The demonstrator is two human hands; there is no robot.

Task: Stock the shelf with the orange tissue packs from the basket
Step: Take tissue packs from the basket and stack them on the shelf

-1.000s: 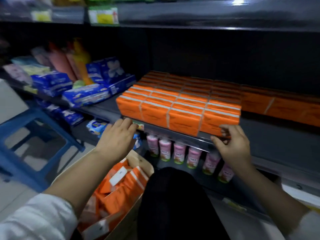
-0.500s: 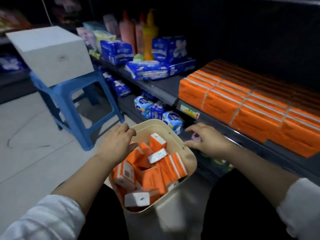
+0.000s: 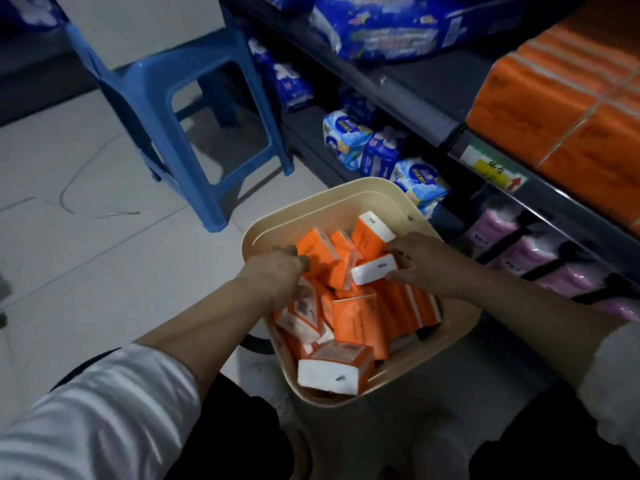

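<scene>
Beige basket [image 3: 347, 190]: orange tissue packs [image 3: 360, 323] | left fingers [image 3: 293, 251] grip one | right fingers [image 3: 398, 251] pinch another

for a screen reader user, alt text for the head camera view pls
Left hand and right hand each grip an orange tissue pack in a beige basket on the floor, beside a shelf stacked with orange packs.

A shop: shelves [image 3: 429, 98] of packaged goods [image 3: 388, 32] with price tag [image 3: 491, 168].
</scene>
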